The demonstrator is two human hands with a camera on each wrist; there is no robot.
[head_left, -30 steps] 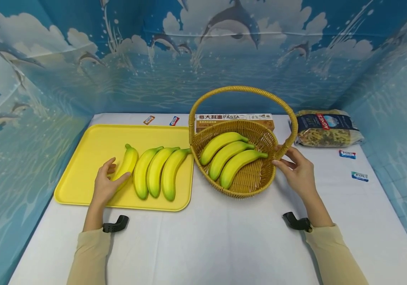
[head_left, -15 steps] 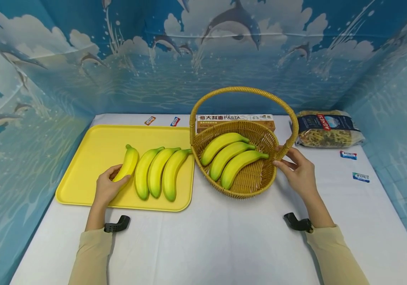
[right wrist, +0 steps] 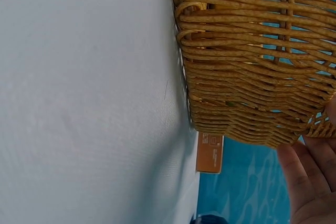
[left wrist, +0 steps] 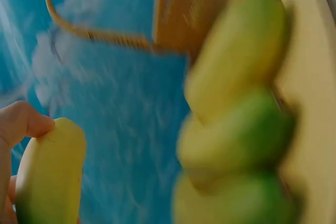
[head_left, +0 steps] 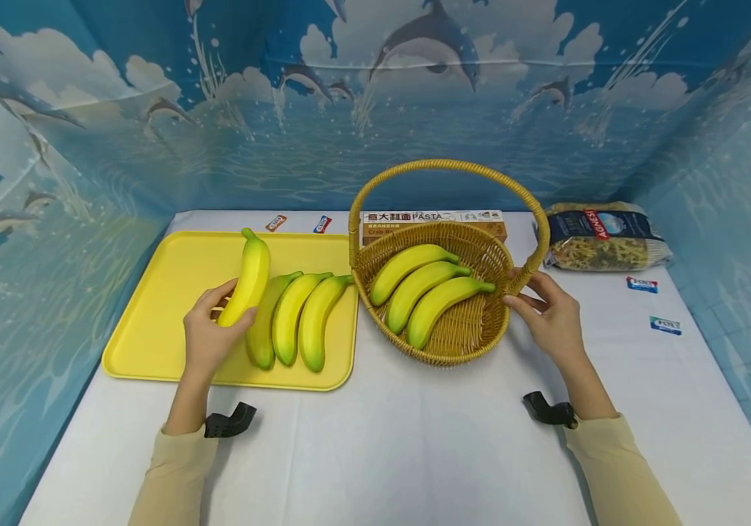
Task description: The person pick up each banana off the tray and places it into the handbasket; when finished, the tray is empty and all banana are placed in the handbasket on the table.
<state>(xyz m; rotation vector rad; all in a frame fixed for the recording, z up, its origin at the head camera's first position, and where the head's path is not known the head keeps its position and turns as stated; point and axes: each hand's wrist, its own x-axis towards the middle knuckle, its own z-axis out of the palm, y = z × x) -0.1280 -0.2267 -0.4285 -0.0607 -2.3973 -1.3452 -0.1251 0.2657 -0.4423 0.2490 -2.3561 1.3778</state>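
Note:
My left hand (head_left: pixel 212 332) grips a yellow banana (head_left: pixel 250 274) between thumb and fingers, raised over the yellow tray (head_left: pixel 152 307). The left wrist view shows the thumb or a fingertip on one end of that banana (left wrist: pixel 55 177). Three more bananas (head_left: pixel 298 321) lie side by side on the tray, the leftmost partly shaded. At the right, my right hand (head_left: pixel 551 318) pinches the rim of the wicker basket (head_left: pixel 461 351) at the foot of its tall handle. Inside the basket lie three bananas (head_left: pixel 423 286). The right wrist view has the woven side (right wrist: pixel 247 77) with fingers against it.
Behind the basket stands a pasta box (head_left: pixel 431 217). A bag of pasta (head_left: pixel 605 237) lies at the back right, with two small wrapped bars (head_left: pixel 641 285) in front of it. Two more wrapped bars (head_left: pixel 321 223) lie behind the tray. A dolphin-print curtain (head_left: pixel 375 146) encloses the table.
My left hand first reached round the leftmost banana on the tray, then closed on it and lifted it up and to the right. My right hand and the basket have stayed put.

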